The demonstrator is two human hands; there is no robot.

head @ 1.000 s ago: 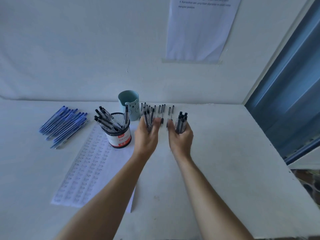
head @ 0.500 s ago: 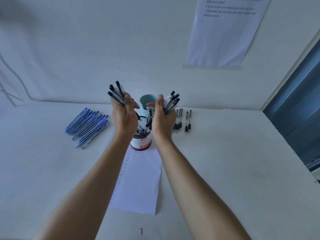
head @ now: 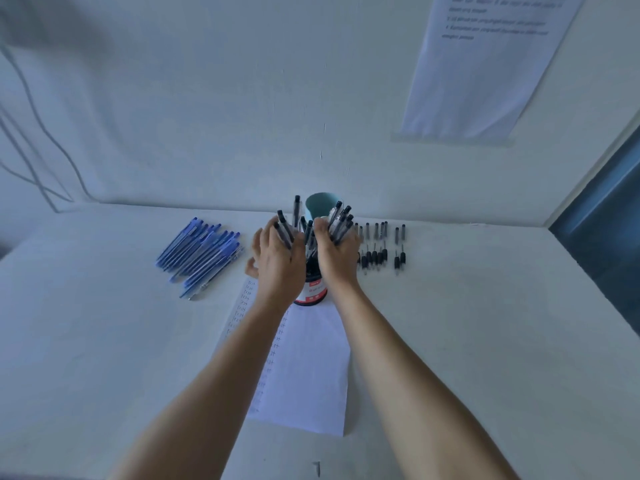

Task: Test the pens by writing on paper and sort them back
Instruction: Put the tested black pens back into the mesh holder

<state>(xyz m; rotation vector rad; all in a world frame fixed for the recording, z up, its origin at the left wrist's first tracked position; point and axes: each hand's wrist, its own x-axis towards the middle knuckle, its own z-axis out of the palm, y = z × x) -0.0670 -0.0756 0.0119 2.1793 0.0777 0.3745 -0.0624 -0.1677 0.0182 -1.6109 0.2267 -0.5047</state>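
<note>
Now, beyond the paper (head: 308, 375), my left hand (head: 277, 265) and right hand (head: 337, 261) each hold a bundle of black pens (head: 341, 221) just over the mesh holder (head: 313, 292), fingers curled tight round them. I'd lower them tips-first, 1 bundle at a time.

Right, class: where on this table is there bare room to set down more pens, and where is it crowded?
Bare: the table right of the black pen row, and the near-left stretch bordered by the blue pens and the paper. Crowded: back centre, where the left hand and right hand grip black pens over the holder by the teal cup.
</note>
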